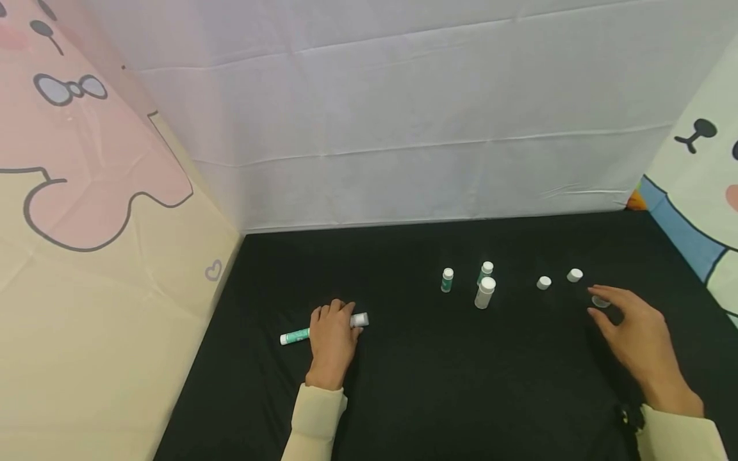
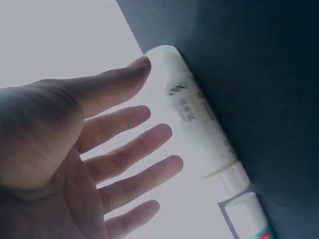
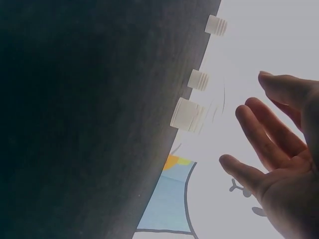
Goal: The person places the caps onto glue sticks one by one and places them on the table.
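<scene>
A white bottle point(image 2: 194, 119) with dark print lies on its side under my left hand point(image 1: 333, 336). In the left wrist view that hand's fingers are spread apart, and the thumb tip overlaps the bottle's end; whether it touches cannot be told. Beyond the little finger lies a green-labelled small bottle point(image 1: 296, 336) with a white cap, partly hidden by the hand in the head view. My right hand point(image 1: 640, 336) hovers with thumb and fingers apart around a larger white cap point(image 3: 188, 114), not touching it. Two smaller ribbed white caps point(image 3: 216, 25) point(image 3: 198, 79) stand beyond it.
Near the middle of the black table point(image 1: 415, 384) stand a small green bottle point(image 1: 446, 282), another green bottle point(image 1: 482, 276) and a white bottle point(image 1: 483, 295) partly in front of it. A white cloth point(image 1: 403, 128) hangs behind, with patterned cloths at both sides.
</scene>
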`<state>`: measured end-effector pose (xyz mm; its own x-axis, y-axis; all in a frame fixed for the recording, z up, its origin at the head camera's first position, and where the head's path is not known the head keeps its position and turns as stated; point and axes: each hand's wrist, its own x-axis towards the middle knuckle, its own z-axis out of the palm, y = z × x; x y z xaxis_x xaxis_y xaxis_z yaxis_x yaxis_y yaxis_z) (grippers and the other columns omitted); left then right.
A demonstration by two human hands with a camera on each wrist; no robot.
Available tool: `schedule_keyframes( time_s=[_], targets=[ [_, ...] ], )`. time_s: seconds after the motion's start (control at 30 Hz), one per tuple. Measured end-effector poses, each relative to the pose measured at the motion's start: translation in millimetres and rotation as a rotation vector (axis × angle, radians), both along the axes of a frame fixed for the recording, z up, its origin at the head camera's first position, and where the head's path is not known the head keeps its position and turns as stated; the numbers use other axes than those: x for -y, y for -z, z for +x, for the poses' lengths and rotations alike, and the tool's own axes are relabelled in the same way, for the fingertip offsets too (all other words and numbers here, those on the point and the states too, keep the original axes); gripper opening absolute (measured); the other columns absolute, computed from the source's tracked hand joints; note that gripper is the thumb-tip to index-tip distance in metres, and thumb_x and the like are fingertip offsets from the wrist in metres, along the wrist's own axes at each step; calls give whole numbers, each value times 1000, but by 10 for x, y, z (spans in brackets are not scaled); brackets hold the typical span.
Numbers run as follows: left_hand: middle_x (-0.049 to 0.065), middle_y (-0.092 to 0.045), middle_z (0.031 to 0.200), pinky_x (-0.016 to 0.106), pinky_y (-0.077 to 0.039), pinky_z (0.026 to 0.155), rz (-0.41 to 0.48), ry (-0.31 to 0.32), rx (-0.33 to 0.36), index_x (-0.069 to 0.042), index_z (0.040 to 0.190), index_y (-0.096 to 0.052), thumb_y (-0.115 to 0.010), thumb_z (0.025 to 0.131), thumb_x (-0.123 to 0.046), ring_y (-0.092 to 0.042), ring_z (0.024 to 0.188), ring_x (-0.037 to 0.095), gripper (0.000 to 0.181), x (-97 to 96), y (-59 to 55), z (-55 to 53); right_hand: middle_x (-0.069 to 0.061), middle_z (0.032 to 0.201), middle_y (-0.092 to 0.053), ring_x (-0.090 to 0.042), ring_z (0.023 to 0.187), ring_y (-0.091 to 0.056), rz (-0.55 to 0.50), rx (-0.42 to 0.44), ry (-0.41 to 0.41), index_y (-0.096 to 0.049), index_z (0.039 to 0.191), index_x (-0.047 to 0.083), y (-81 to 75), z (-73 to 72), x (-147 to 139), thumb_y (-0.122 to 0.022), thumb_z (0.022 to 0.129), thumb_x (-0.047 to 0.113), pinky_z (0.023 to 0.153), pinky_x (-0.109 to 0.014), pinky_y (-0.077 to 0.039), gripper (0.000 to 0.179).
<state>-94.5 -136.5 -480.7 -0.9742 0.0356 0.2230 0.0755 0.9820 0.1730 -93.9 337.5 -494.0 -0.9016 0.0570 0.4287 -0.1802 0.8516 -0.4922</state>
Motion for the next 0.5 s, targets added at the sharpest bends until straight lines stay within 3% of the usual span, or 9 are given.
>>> schedule_keyframes(
  time_s=[0.2,0.5],
  targets=[
    [12,-73,117,50,-49,104,42,20,-2,-5,126,-76,-94,81,-22,-68,107,34,52,-89,-86,-21,-37,125,-64,-60,113,-59,2,38,14,-67,124,-8,-17,-23,-63,-79,81,-15,98,-72,-41,45],
    [13,-72,124,51,-47,109,72,45,30,-7,135,-71,-89,87,-28,-67,115,35,56,-250,-94,-108,-40,131,-59,-62,119,-55,15,146,15,-63,129,-10,-31,-57,-129,-77,85,-11,103,-75,-38,47]
  ],
)
